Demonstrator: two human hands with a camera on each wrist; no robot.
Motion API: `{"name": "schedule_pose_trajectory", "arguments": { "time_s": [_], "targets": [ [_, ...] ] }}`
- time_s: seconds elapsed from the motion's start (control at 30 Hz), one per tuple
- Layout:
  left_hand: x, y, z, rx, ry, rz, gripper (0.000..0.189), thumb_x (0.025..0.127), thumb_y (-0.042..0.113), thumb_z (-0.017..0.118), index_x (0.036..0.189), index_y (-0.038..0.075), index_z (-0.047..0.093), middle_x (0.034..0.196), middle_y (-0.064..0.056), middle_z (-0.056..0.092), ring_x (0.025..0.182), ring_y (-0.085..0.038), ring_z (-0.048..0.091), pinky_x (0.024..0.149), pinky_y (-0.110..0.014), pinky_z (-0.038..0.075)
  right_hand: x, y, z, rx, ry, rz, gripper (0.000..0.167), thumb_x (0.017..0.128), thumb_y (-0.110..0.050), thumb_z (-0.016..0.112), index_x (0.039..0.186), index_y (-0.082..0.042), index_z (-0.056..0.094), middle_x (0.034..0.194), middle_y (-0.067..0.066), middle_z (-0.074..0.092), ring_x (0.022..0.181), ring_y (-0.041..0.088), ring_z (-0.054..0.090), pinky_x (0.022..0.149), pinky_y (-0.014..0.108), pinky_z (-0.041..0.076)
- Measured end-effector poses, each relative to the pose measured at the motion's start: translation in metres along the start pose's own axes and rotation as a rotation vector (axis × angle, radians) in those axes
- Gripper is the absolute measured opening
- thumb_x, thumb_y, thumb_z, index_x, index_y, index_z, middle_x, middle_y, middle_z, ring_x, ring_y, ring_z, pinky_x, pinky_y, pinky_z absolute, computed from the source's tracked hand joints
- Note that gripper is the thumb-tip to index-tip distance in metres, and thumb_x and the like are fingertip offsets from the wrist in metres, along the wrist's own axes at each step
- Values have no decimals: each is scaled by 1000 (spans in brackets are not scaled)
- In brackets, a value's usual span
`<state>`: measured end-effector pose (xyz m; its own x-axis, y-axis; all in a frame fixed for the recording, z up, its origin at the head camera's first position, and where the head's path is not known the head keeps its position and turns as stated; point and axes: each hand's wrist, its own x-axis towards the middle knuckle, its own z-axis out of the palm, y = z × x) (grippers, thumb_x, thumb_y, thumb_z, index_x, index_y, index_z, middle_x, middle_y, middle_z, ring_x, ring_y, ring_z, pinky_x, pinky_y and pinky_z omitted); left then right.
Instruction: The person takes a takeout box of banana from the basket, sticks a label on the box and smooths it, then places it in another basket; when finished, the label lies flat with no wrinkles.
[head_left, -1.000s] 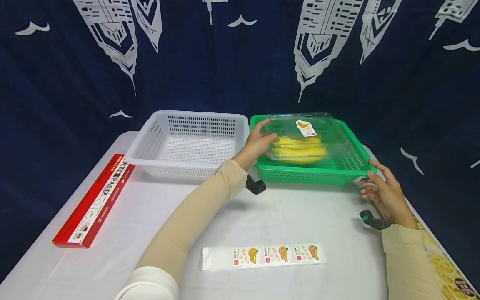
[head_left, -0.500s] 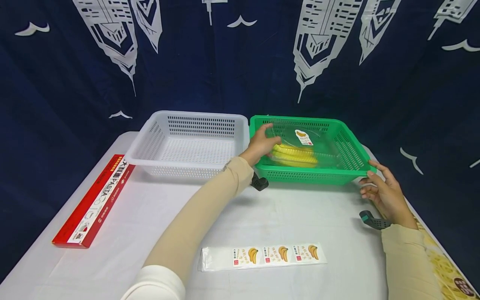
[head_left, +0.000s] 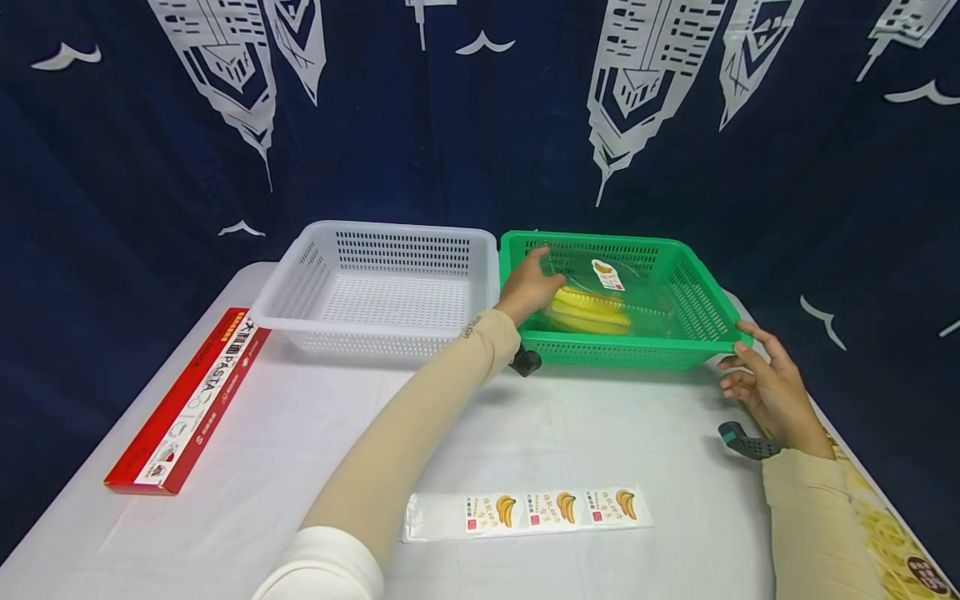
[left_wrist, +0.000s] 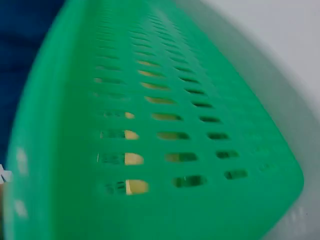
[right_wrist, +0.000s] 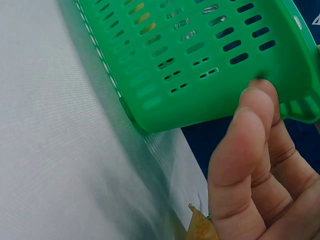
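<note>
In the head view my left hand (head_left: 528,288) grips the left end of a clear plastic clamshell box (head_left: 651,293), fingers spread along its edge. Yellow bananas (head_left: 588,313) show inside, and a banana sticker (head_left: 607,275) is on its lid. The box sits down inside a green plastic basket (head_left: 615,353). My right hand (head_left: 769,385) holds the basket's front right corner, and its curled fingers (right_wrist: 237,150) meet the corner in the right wrist view. The left wrist view shows only the pierced basket wall (left_wrist: 165,210), with my left hand hidden.
A white plastic basket (head_left: 360,342) stands directly left of the green one. A red pasta box (head_left: 187,400) lies at the left. Banana sticker strips (head_left: 555,512) lie near the front. A dark blue curtain (head_left: 450,150) hangs behind the white table (head_left: 585,433).
My left hand has lowered the clamshell box from above the basket's rim into the green basket, then shifted slightly right. My right hand has stayed at the corner.
</note>
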<state>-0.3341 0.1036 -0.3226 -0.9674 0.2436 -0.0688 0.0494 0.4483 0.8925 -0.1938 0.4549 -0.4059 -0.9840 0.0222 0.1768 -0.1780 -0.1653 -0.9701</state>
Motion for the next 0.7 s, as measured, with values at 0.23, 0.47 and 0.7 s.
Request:
{"name": "schedule_pose_trajectory", "arguments": {
  "time_s": [0.23,0.47,0.7],
  "targets": [
    [0,2,6,148,24,44,67,112,29,62,171,20,31,65,1,45,47,-11,34,50,-28,36,1,-1,1,-12,2,-8,39,116,-8,48,149,-27,49,92,3,72,68,13,71,59,24,60],
    [-7,1,11,195,-20,87,75,108,26,67,170,11,28,120,-17,68,87,-23,64,77,-34,53,1,-1,2,-18,14,-6,38,116,-9,49,149,-28,49,92,3,72,67,13,71,59,24,59],
    [-9,-6,16,212,-102,71,78,109,31,64,172,12,22,171,-25,30,151,-40,46,117,-49,47,0,1,1,-28,27,2,39,116,-9,49,148,-30,49,92,2,72,67,13,70,59,24,60]
  ]
}}
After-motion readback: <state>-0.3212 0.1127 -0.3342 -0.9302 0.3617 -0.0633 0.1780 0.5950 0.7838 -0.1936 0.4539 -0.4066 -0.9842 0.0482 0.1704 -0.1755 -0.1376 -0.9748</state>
